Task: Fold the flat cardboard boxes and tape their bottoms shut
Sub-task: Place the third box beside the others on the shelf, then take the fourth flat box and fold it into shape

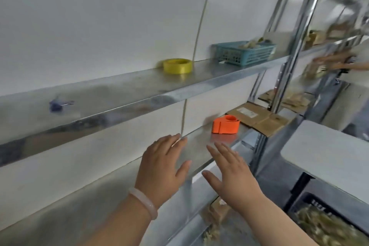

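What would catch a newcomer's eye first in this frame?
The left hand and right hand, both open and holding nothing, reach toward the lower shelf. Just beyond them on it sits an orange tape dispenser beside flat cardboard. A yellow tape roll and a blue basket stand on the upper shelf.

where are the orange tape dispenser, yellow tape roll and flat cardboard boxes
orange tape dispenser point(225, 127), head view, its front side
yellow tape roll point(177, 67), head view, its outer band
flat cardboard boxes point(261, 121), head view, top sheet
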Available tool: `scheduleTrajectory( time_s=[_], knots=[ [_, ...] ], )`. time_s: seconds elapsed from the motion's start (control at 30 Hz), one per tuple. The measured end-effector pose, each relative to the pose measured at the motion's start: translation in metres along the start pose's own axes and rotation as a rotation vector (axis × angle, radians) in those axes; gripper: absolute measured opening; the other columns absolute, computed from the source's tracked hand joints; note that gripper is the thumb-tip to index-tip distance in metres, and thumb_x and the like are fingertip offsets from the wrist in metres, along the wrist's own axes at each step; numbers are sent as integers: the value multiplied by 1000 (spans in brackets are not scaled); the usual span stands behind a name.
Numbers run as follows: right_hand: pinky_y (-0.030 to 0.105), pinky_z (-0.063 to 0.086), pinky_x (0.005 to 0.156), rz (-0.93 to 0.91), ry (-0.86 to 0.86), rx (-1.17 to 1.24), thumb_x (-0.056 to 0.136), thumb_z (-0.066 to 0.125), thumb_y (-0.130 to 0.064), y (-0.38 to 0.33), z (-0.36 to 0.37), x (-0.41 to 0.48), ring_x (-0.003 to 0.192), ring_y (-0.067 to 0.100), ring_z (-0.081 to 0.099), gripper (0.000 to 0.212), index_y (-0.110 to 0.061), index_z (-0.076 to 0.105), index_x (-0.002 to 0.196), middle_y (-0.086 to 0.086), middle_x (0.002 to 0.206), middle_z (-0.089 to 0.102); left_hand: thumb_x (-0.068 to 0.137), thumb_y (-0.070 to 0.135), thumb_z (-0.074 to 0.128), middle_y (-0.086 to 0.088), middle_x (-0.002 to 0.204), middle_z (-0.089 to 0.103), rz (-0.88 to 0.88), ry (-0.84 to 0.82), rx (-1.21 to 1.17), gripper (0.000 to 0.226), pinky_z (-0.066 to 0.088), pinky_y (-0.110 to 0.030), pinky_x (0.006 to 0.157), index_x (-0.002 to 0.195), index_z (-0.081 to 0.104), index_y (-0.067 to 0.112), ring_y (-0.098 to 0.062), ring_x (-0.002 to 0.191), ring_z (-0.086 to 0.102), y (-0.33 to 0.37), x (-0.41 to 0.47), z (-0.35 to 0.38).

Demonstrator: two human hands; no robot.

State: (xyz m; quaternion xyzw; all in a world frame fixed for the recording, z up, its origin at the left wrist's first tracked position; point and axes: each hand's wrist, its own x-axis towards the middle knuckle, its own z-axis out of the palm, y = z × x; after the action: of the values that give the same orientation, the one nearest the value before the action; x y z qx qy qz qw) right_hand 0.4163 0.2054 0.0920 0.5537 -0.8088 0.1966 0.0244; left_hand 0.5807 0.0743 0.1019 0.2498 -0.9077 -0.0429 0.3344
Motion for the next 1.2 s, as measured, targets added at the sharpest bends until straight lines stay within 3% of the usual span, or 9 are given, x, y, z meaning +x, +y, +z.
scheduleTrajectory(
  time_s=[0.13, 0.33, 0.57, 0.77, 0.9, 1.07, 1.2],
  knots=[
    [23, -5, 116, 141, 56, 69, 96, 39, -60, 93, -34, 10, 149, 4, -2, 70, -41, 4, 154, -18, 162, 2, 87, 46, 50, 0, 134, 58, 52, -8, -92, 55, 44, -35, 100, 135, 56, 19, -19, 121, 54, 66, 67, 75],
    [29, 6, 120, 328, 37, 74, 96, 43, -56, 209, -62, 24, 149, 4, 1, 71, -41, 6, 154, -19, 162, 4, 91, 49, 50, 5, 135, 55, 97, -124, -181, 53, 48, -38, 99, 139, 47, 28, -16, 124, 52, 116, 131, 169],
    [31, 7, 121, 489, -82, 60, 98, 41, -55, 313, -35, 64, 151, 9, 1, 70, -37, 5, 155, -13, 164, 2, 88, 49, 49, -2, 128, 62, 108, -175, -177, 51, 51, -46, 94, 128, 61, 20, -22, 118, 58, 119, 207, 269],
    [29, 4, 122, 542, -147, 42, 99, 43, -50, 372, -17, 140, 151, 11, 2, 71, -30, 6, 156, -9, 164, 3, 88, 53, 44, 2, 131, 61, 190, -298, -122, 50, 45, -43, 100, 128, 60, 27, -22, 121, 57, 118, 283, 350],
    [29, 9, 122, 627, -140, 91, 99, 47, -45, 411, -7, 188, 150, 11, 9, 71, -31, 9, 156, -10, 163, 9, 89, 52, 42, 2, 138, 56, 211, -393, -106, 51, 40, -44, 106, 131, 57, 29, -23, 128, 51, 114, 335, 393],
    [31, 13, 122, 654, -311, 127, 98, 49, -44, 455, 26, 224, 150, 13, 11, 73, -28, 8, 156, -9, 163, 9, 93, 56, 32, 6, 155, 35, 204, -500, -116, 56, 15, -38, 118, 143, 43, 35, -18, 145, 27, 116, 367, 436],
    [36, 22, 117, 824, -210, 351, 95, 54, -48, 495, 50, 253, 147, 17, 22, 72, -30, 17, 154, -6, 160, 22, 96, 51, 43, 7, 157, 30, 161, -577, -96, 53, 17, -39, 120, 146, 37, 36, -17, 145, 24, 112, 391, 468]
  ],
)
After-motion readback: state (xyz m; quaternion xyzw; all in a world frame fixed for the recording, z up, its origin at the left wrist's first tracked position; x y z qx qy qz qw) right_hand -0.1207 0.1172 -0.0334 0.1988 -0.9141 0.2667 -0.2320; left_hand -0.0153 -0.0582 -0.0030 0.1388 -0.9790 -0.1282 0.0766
